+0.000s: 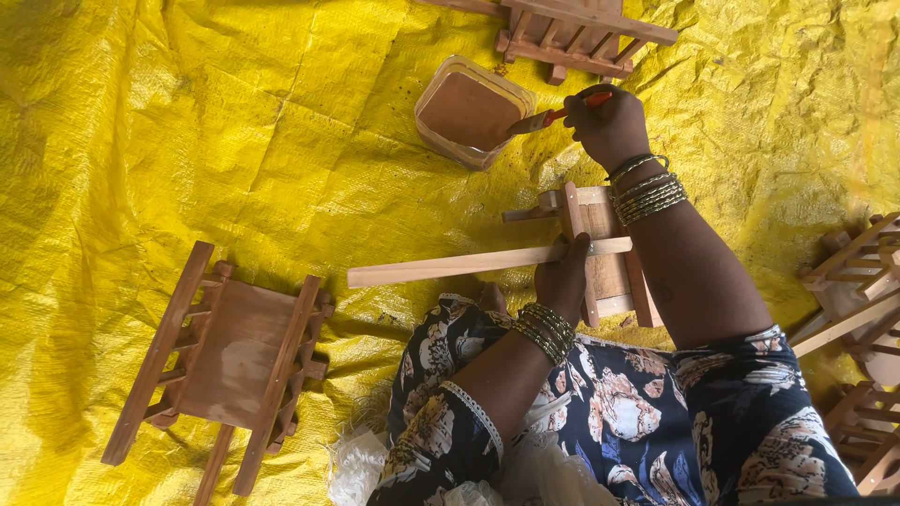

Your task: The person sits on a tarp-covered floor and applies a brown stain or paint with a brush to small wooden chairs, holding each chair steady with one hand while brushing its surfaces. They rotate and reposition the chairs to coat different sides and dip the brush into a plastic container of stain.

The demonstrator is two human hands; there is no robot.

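Head view is showing you sitting on a yellow tarp (pixel 187 112), staining small wooden racks. Your right hand (pixel 607 122) is closing its fingers around a brush (pixel 553 117) with a red handle, and the bristles are sitting at the rim of a tub of brown stain (pixel 469 111), so you seem to be loading the brush at this moment. Your left hand (pixel 564 276) is clamping down on the bare rack (pixel 600 253) in front of your knees, gripping where 1 long pale slat (pixel 450 265) is crossing it and sticking out toward your left. That rack is still looking mostly unstained, so the job on this piece appears to be near its start. Another rack (pixel 225 365), already brown, is lying well apart on your left, a third rack (pixel 572 37) is resting beyond the tub, and more racks (pixel 862 281) are stacking up at your right. The next move is probably calling for a wiped, drip-free brush carried back to the pale wood, with your left hand steadying the piece so the long slat is not swinging.
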